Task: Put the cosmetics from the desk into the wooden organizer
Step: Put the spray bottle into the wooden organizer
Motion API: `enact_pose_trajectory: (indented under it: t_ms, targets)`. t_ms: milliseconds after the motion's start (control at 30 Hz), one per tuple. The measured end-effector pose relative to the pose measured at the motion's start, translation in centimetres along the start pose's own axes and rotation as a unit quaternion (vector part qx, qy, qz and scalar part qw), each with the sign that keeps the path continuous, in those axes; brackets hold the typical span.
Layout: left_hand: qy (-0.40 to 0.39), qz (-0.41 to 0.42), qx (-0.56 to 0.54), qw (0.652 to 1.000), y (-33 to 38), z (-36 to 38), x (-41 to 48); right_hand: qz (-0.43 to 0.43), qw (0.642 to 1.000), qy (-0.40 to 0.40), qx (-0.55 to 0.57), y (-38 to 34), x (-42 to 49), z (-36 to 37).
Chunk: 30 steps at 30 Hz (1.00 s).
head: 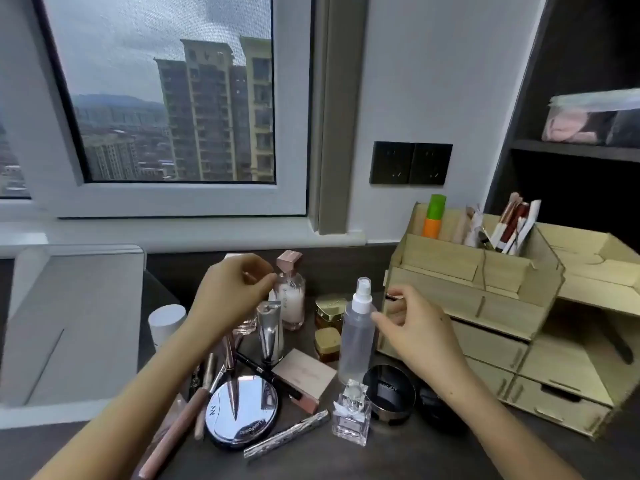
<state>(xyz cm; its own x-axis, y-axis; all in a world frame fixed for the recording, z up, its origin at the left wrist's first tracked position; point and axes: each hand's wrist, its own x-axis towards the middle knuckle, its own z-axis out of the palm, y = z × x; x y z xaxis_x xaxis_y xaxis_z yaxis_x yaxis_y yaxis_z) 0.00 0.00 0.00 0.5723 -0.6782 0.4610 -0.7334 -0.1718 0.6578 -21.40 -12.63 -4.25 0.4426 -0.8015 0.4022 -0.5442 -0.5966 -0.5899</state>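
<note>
Cosmetics crowd the dark desk: a clear spray bottle (pixel 358 336), a pink-capped bottle (pixel 291 292), a silver tube (pixel 270 332), gold-lidded jars (pixel 329 311), a round mirrored compact (pixel 241 410), a pink box (pixel 304 377), a small perfume bottle (pixel 350 412) and a black compact (pixel 389 393). The wooden organizer (pixel 512 327) stands at the right. My left hand (pixel 232 292) hovers with curled fingers beside the pink-capped bottle; whether it holds anything is unclear. My right hand (pixel 412 323) pinches a thin dark stick (pixel 393 297) between the spray bottle and the organizer.
Brushes and an orange-green tube (pixel 433 216) stand in the organizer's top slots. A white mirror stand (pixel 76 317) and a white jar (pixel 167 322) sit at the left. Pencils and brushes (pixel 207 386) and a silver wand (pixel 287 434) lie near the front. Dark shelving (pixel 571 150) rises at the right.
</note>
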Motion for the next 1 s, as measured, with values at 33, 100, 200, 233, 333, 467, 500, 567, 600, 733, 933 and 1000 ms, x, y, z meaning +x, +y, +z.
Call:
enact_pose_trajectory:
  t_ms: [33,100,200,233,333,467,500,567,600,733,933,1000]
  targets:
    - [-0.013,0.015,-0.002,1.0,0.2,0.5,0.0,0.024,0.999,-0.038,0.012,0.1,-0.1,0.5]
    - [-0.028,0.041,-0.001,0.999,1.0,1.1,-0.1,0.049,0.994,-0.088,0.042,0.3,0.0,1.9]
    - [-0.037,0.048,-0.006,0.998,1.8,2.0,-0.4,0.06,0.992,-0.086,0.076,0.3,0.1,3.8]
    - [-0.038,0.049,-0.01,0.998,1.8,2.3,-0.4,0.061,0.992,-0.076,0.086,0.5,0.1,4.2]
    - [-0.045,0.051,-0.016,0.998,2.1,2.8,-0.6,0.056,0.991,-0.051,0.113,0.7,-0.2,4.9]
    - [-0.067,0.048,-0.048,0.995,3.1,3.4,-0.6,0.021,0.991,-0.01,0.132,0.7,-0.7,4.2]
    - [-0.07,0.047,-0.059,0.995,3.5,3.6,-0.5,0.013,0.99,0.006,0.139,0.6,-0.8,3.6]
    - [-0.081,0.04,-0.086,0.992,4.1,3.8,-0.3,0.003,0.984,0.027,0.177,-0.1,-0.9,1.8]
    - [-0.099,0.037,-0.104,0.989,4.6,4.0,-0.2,-0.002,0.98,0.034,0.196,-0.3,-0.9,0.7]
    - [-0.222,0.069,-0.137,0.963,6.9,5.4,-0.8,-0.033,0.975,0.072,0.207,-0.7,-1.4,-3.6]
    - [-0.287,0.127,-0.186,0.931,10.4,8.2,-2.3,-0.035,0.976,0.153,0.152,0.0,-2.6,-8.4]
    - [-0.285,0.134,-0.179,0.932,11.4,9.2,-2.6,-0.029,0.975,0.168,0.143,0.3,-2.2,-9.8]
